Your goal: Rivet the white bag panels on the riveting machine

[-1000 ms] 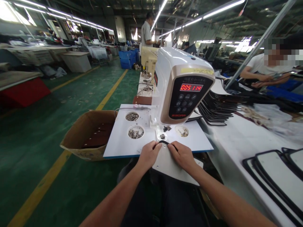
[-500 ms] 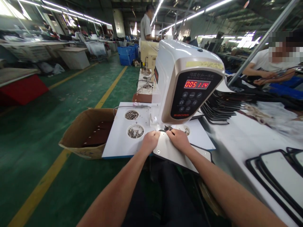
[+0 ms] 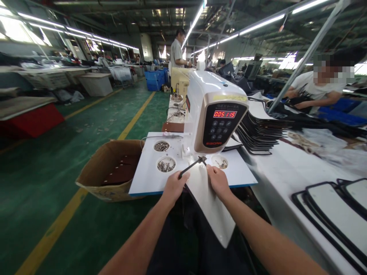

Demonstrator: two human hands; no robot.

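A white panel with black edging (image 3: 210,202) hangs down from the front of the white machine table (image 3: 145,179), its upper corner at the head of the riveting machine (image 3: 215,95). My left hand (image 3: 174,186) pinches the panel's left edge. On the right edge, close under the machine's tool, my right hand (image 3: 218,180) grips the panel with closed fingers. The metal tool (image 3: 202,159) meets the panel's top corner between both hands. The red display (image 3: 225,114) reads 005115. Round wells of small metal fasteners (image 3: 166,164) are set in the table on either side.
A cardboard box (image 3: 106,191) with brown pieces stands at the left. Stacked black-edged panels (image 3: 258,133) lie behind on the right-hand table (image 3: 276,168), more panels (image 3: 329,206) nearer me. A co-worker (image 3: 323,88) handles dark material at right; another person (image 3: 177,49) stands behind the machine.
The panel has turned, so its long end now points down toward me. My left hand has moved lower and left. The display went from 005114 to 005115.
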